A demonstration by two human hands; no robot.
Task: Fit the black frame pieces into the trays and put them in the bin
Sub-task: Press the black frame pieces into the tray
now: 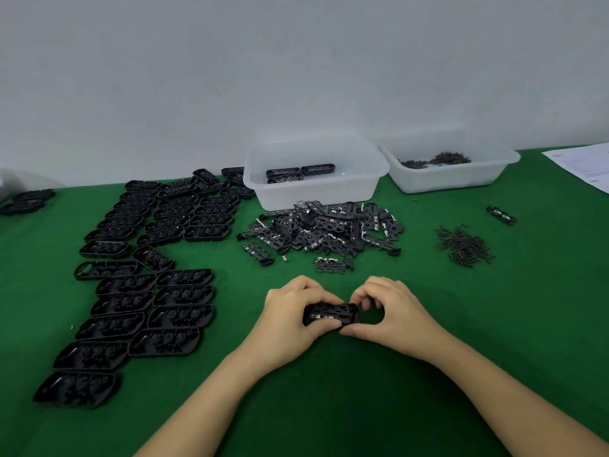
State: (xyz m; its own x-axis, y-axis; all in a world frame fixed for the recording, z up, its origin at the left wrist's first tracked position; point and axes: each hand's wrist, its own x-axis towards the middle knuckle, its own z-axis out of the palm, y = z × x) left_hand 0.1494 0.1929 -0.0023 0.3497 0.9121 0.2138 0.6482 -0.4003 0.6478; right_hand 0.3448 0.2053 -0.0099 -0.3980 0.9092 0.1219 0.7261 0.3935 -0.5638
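Both hands meet over the green table in front of me. My left hand [290,311] grips the left end of a black tray with a frame piece in it [331,314]. My right hand [387,308] pinches its right end between thumb and fingers. Behind the hands lies a loose pile of black frame pieces [324,227] with metal clips. Rows of empty black trays [148,258] cover the table's left side. A clear plastic bin [316,169] behind the pile holds three fitted trays [298,173].
A second clear bin [451,166] at the back right holds small dark parts. A heap of dark pins [463,247] and one stray frame piece [501,215] lie to the right. White paper [583,166] sits at the far right edge. Two trays [28,201] lie far left.
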